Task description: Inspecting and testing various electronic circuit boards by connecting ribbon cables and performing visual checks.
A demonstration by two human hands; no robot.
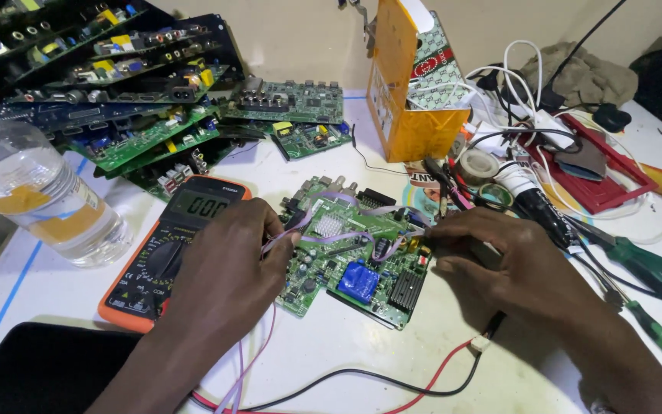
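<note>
Hands [224, 268] [499, 257] | pinch thin lilac wires [346, 236] | over green circuit board [354, 264]

Circuit board [358, 257] lies between multimeter [174, 245] (left) and pliers [649, 268].

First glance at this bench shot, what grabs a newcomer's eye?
Centre of the white table: a green circuit board with a blue component, the left hand and right hand on its two ends, thin purple wires stretched between them. Just left lies an orange multimeter, partly under the left hand. Behind, upper left, a stack of circuit boards leans; an orange box stands upper centre.
</note>
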